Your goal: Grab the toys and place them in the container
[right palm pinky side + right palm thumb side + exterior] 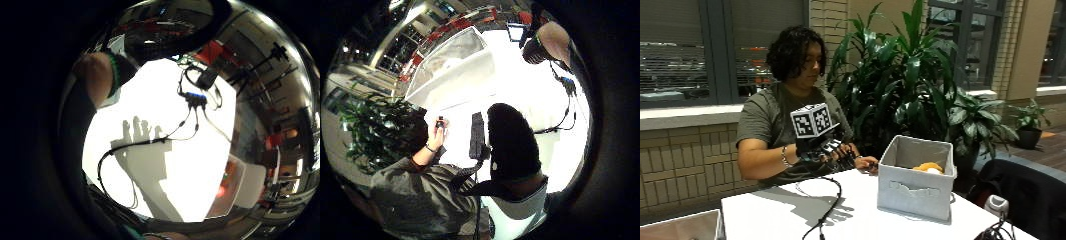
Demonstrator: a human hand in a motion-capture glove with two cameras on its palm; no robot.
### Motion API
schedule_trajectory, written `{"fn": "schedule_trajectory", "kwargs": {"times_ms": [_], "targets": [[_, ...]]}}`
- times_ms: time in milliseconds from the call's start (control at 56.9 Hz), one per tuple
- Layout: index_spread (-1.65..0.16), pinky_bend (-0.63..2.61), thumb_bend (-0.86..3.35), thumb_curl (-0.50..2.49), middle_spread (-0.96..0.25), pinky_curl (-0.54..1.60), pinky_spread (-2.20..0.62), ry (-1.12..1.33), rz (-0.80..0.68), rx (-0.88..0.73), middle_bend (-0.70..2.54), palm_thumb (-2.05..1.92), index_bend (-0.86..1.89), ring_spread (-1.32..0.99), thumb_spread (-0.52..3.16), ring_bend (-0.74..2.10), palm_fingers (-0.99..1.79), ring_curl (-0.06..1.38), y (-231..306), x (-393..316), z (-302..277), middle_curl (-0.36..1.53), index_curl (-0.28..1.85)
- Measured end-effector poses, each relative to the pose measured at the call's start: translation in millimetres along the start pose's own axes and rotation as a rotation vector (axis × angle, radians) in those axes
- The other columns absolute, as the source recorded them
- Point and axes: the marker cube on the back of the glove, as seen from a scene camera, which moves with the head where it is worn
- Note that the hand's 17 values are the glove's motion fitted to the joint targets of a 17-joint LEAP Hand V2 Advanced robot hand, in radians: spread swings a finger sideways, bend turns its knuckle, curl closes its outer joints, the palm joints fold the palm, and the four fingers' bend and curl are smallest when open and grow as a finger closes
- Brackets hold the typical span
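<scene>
The gloved right hand [830, 152] hangs above the white surface [859, 220] with its fingers spread and nothing in it; the splayed shadow on the surface in the little-finger palm view says the same. Just beside it, toward the person's other side, the bare hand [866, 164] rests at the surface's edge.

Further out stands the grey fabric container [916, 177], with orange and pale toys [928, 167] showing over its rim. They look like soft, light plush, though only their tops are visible; if so, they would take a whole-hand grasp round the middle and forgive a squeeze.

The outside view shows the toys inside. The thumb-side palm view shows the container [451, 65] from above, but its contents are unclear there.
</scene>
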Motion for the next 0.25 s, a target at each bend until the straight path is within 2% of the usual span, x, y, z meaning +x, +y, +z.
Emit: {"fn": "schedule_trajectory", "kwargs": {"times_ms": [246], "targets": [[-0.42,0.64,-0.02,0.26,-0.22,0.31,-0.02,0.015,0.083,0.036,0.40,-0.04,0.38,-0.34,1.49,0.88,0.43,0.39,4.2,34.5,32.7,0.58,0.68]]}}
